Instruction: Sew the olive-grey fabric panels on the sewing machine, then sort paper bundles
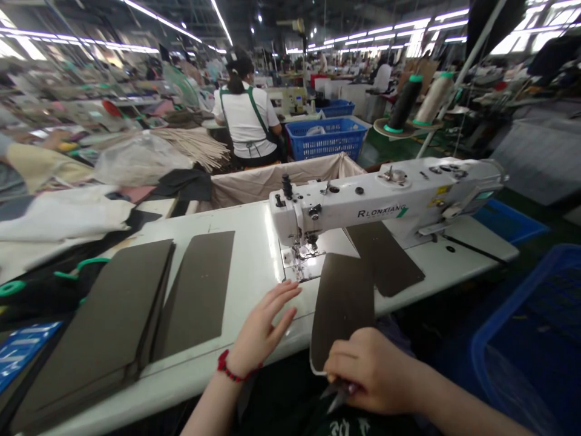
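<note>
My left hand (265, 330), with a red and black bracelet at the wrist, is open, its fingers stretched toward the needle area of the white sewing machine (336, 209). My right hand (372, 369) is closed around small scissors (336, 396); their blades poke out below the fist and the handles are hidden. The same hand touches the lower end of a brown fabric panel (342, 297), which hangs over the table's front edge. Another brown panel (385, 260) lies beneath the machine arm. On the table's left are a single brown panel (200, 284) and a stack of brown panels (109, 303).
Thread cones (403, 103) stand behind the machine. A blue basket (531, 339) is at the lower right, another blue basket (327, 136) farther back. A cloth-lined bin (281, 181) adjoins the table's far side. A person (249, 112) sits ahead, back turned.
</note>
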A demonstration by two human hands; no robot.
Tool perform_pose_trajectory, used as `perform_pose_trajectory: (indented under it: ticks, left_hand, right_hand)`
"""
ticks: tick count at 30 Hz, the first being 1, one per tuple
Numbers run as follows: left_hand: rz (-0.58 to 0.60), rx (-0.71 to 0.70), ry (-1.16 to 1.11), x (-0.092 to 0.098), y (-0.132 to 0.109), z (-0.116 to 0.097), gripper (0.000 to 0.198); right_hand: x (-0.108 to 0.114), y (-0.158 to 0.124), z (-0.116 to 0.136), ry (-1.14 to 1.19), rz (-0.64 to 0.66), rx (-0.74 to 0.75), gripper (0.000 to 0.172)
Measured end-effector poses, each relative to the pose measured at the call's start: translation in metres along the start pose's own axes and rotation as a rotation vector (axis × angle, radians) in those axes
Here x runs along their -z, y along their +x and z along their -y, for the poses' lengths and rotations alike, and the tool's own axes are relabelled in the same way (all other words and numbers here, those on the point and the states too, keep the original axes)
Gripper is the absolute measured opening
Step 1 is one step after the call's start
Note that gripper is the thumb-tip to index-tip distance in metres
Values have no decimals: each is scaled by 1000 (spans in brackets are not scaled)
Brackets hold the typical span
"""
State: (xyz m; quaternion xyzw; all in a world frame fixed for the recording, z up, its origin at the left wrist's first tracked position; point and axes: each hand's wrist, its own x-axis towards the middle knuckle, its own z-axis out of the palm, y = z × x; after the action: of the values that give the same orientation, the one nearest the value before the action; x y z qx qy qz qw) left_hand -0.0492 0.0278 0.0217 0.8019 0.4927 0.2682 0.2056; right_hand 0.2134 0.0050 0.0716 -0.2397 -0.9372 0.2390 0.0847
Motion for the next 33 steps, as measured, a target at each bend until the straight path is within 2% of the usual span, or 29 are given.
perform_pose_trajectory:
  ticks: [3,6,9,12,14,17,21,26,29,33]
  left_hand:
    - [156,-92,90,-27,14,-11,56]
    - [187,-70,205,-36,0,0,57]
    - [129,22,305,-26,-28,18,47]
    - [-13,147,373,-15,-47,28,31]
    - [-82,194,377,-14,-47,29,26]
    - [-53,177,374,-18,-34,28,37]
    - [62,149,419,-15,-15,34,57]
    - [167,78,391,0,-18,42,49]
    - [160,68,381,-2,-25,36,41]
    - [99,136,399,-8,-26,31,38]
  right_hand:
    - [-24,29,12,96,80,180,19]
    - [-26,46,-1,279,126,205,23]
    - [-15,63,-32,287,-4,-3,23]
    - [-13,85,-69,35,-146,-216,31]
    - [-18,98,-89,-124,-141,-282,39]
    - [-27,108,-107,-269,-119,-352,48]
    - [-29,104,-114,-351,-121,-411,47]
    - [-24,108,-111,-327,-132,-381,46]
    - [-23,117,-110,-313,-113,-350,49]
    - [-27,117,-113,-330,-99,-379,51]
